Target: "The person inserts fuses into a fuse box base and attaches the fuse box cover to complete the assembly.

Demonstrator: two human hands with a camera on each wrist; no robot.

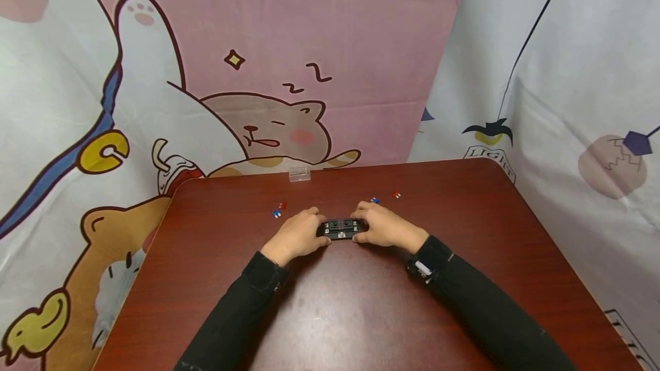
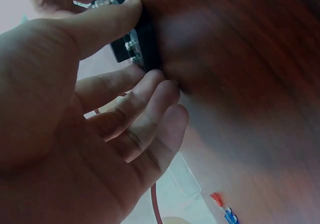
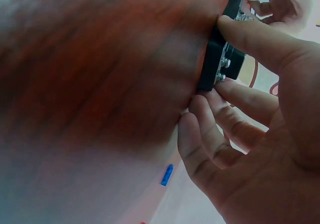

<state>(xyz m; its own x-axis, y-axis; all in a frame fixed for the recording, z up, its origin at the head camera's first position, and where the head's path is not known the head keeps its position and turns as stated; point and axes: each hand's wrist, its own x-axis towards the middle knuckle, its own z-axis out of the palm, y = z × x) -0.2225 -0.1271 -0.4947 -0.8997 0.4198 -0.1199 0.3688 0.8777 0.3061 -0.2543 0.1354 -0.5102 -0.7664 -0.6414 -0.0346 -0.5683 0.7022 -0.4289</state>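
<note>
Between my two hands a small black fuse block (image 1: 341,229) is held over the table, with two raised black sockets and bright metal screw terminals. My left hand (image 1: 296,235) grips its left end, the thumb on the near side and fingers on the far side. On the other end, my right hand (image 1: 384,227) pinches it the same way. From the left wrist, the thumb (image 2: 107,22) lies across the black block (image 2: 146,42). In the right wrist view the thumb (image 3: 250,34) presses its edge, beside the screws (image 3: 225,63).
Left of the block lie a red blade fuse (image 1: 282,205) and a blue one (image 1: 277,214). Beyond my right hand are another blue fuse (image 1: 375,200) and red fuse (image 1: 396,194). A clear plastic box (image 1: 299,174) stands at the far edge of the brown table (image 1: 330,314).
</note>
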